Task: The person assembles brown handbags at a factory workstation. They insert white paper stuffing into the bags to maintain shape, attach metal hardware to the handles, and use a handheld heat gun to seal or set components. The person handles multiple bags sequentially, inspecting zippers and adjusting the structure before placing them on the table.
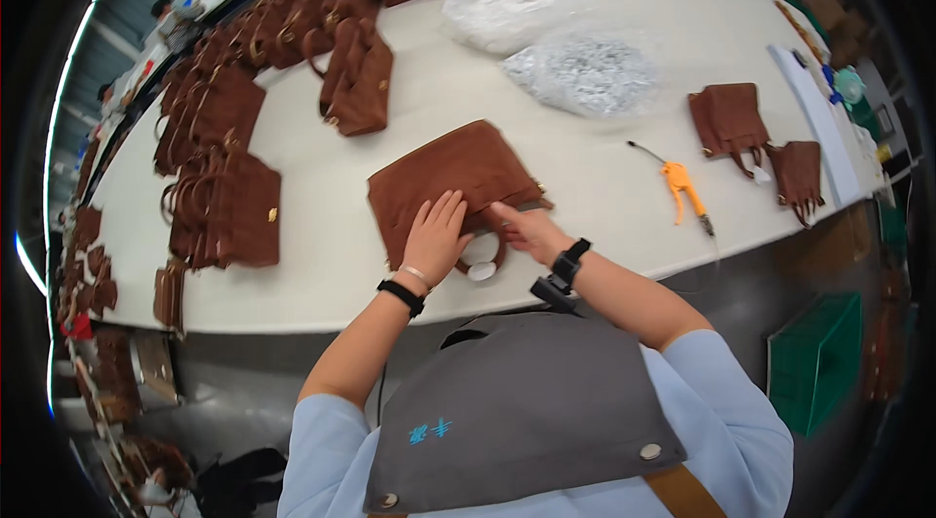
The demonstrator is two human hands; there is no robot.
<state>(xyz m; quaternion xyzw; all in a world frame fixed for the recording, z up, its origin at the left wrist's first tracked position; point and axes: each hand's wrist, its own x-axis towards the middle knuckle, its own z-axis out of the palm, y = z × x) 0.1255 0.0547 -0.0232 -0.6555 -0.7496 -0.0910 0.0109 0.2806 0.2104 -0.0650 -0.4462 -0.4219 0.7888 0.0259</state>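
Observation:
A brown leather handbag lies flat on the white table in front of me, with its opening edge toward me. My left hand rests on it, palm down, fingers stretched out over the leather. At the near right edge, my right hand grips the bag's rim, its lower fingers curled in. Between my hands a looped handle hangs toward me, with a white round tag beside it. Small gold-coloured hardware shows at the bag's right corner. What lies under my right fingers is partly hidden.
Finished-looking brown handbags stand in rows at left and far left. Clear plastic bags with pale and silvery contents lie behind. An orange air blow gun, brown leather pieces and a white board are at right. A green crate stands below the table.

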